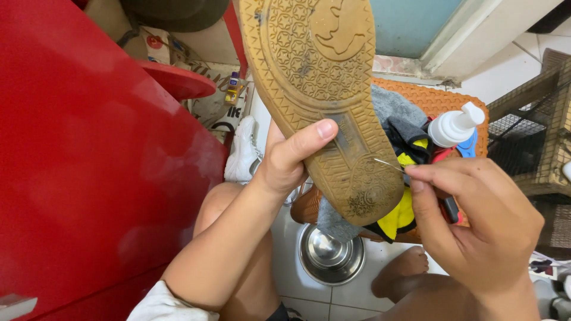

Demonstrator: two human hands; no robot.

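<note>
Centre of view: a shoe (321, 89) held up with its worn tan sole facing the camera.
Long axis: it runs from top left to bottom right; one end leaves the top edge, the rounded end points down and right.
Left hand (285, 163): grips the shoe's edge from the left, thumb pressed flat across the sole.
Right hand (476, 220): fingertips pinched on a thin metal needle (389, 165), whose tip touches the sole's right edge.
Behind the shoe: grey and yellow cloths (404, 178), a white pump bottle (455, 126), an orange mat (440, 101).
Below: a steel bowl (331, 255) on the tiled floor, between bare knees.
Left: a red cabinet (89, 166).
</note>
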